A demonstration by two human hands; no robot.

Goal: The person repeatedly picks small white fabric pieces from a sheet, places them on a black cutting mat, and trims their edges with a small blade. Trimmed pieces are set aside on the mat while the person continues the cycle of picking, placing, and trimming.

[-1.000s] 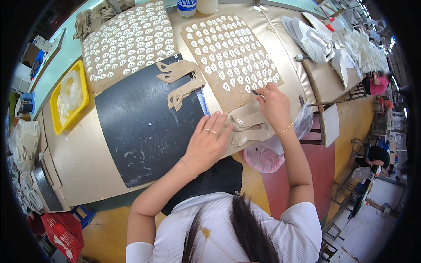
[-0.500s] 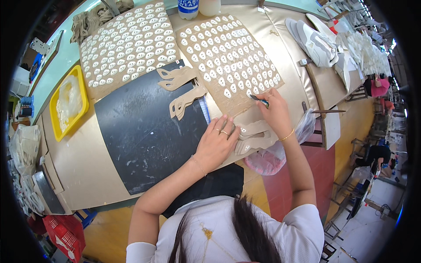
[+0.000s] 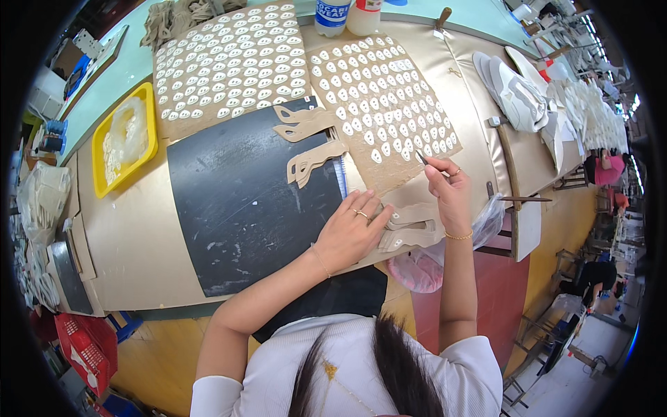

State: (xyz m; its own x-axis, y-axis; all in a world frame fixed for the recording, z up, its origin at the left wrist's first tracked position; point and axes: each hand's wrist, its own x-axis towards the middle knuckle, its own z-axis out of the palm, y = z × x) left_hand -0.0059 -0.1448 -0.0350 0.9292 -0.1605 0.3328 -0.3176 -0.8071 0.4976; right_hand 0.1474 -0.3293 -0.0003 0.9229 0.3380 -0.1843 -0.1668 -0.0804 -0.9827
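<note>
My right hand [image 3: 453, 194] pinches a slim dark pointed tool [image 3: 422, 160]; its exact kind is hard to make out. The tip is at a small white oval piece with holes, near the lower edge of a brown sheet [image 3: 389, 170] covered in rows of such pieces. My left hand [image 3: 349, 233] lies with fingers extended at the table's near edge. Its fingertips are beside a stack of beige cut shoe parts [image 3: 415, 236], some bearing a white oval piece. More beige parts [image 3: 316, 156] lie on a black board [image 3: 243, 215] to the left.
Another brown sheet [image 3: 167, 129] of white pieces lies far left, near a yellow tray [image 3: 148, 154] holding a plastic bag and loose pieces. Two bottles [image 3: 331, 19] stand at the back. White-grey shoe parts [image 3: 517, 97] are piled right. A clear plastic bag [image 3: 490, 217] hangs by the right edge.
The whole view has shifted, so the table appears further right. My right hand has turned more upright, and the tool tip has moved slightly up the sheet. My left hand stays beside the stack.
</note>
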